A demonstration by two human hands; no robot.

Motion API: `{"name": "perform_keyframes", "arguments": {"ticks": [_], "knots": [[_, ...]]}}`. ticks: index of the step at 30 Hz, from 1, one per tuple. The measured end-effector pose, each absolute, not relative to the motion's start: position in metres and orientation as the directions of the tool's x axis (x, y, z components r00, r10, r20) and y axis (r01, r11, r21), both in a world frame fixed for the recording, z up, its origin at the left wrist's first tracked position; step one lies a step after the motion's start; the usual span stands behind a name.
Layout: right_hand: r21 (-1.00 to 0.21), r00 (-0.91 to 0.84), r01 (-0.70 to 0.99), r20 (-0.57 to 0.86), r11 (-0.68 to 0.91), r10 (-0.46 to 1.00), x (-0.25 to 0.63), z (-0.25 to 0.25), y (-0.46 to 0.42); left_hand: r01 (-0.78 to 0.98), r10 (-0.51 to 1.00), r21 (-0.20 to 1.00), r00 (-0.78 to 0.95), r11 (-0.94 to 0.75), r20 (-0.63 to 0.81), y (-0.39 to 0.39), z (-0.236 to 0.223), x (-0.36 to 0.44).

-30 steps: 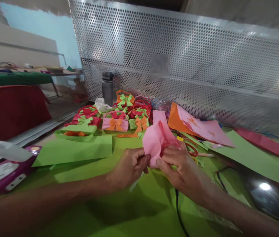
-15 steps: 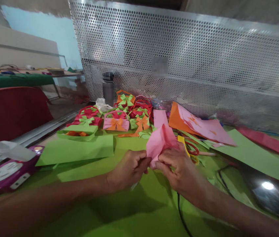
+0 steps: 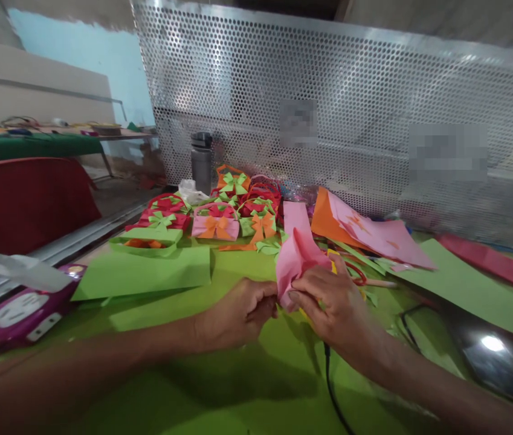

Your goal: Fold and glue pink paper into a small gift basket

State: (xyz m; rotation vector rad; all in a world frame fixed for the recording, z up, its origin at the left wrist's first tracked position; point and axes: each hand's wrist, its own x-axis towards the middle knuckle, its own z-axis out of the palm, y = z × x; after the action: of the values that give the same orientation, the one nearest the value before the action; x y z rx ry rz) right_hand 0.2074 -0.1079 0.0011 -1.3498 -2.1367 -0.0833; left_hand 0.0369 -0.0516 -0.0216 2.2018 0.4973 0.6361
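A folded pink paper piece [image 3: 296, 257] stands up between my two hands over the green table. My right hand [image 3: 331, 302] is closed on its lower right part, with thumb and fingers pressed on the paper. My left hand [image 3: 242, 311] is closed in a pinch at the paper's lower left edge; its fingertips partly hide the contact. Just behind my right hand are red scissor handles [image 3: 358, 275], partly covered. Something yellow shows under and behind that hand, mostly hidden. A black cord [image 3: 331, 380] runs from beneath it toward the table's front.
Several small paper bags with bows [image 3: 215, 226] stand at the back, before a dark bottle [image 3: 201, 163]. Green paper [image 3: 147, 272] and a purple power strip [image 3: 29, 311] lie left. Pink and orange sheets [image 3: 374, 232], green paper [image 3: 474, 284] and a phone [image 3: 496, 350] lie right.
The pink paper has shifted slightly to the right and tilted a little between my hands. My left fingers now sit more at its edge. The view has turned slightly left.
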Motion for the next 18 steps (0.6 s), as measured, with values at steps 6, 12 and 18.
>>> {"name": "perform_keyframes", "arguments": {"ticks": [6,12,18], "knots": [[-0.173,-0.350,0.835,0.566,0.522,0.747,0.2064,0.0033,-0.1116,0.148,0.544,0.801,0.803,-0.580,0.245,-0.0534,-0.0201,0.0370],[-0.173,-0.327,0.848,0.572,0.500,0.752,0.2074,0.0081,-0.1119,0.099,0.610,0.922,0.775,-0.375,0.165,-0.0505,-0.0209,0.0368],[-0.188,-0.322,0.840,0.582,0.509,0.747,0.2082,0.0077,-0.1108,0.120,0.660,0.937,0.739,-0.327,0.136,-0.0474,-0.0238,0.0368]]}}
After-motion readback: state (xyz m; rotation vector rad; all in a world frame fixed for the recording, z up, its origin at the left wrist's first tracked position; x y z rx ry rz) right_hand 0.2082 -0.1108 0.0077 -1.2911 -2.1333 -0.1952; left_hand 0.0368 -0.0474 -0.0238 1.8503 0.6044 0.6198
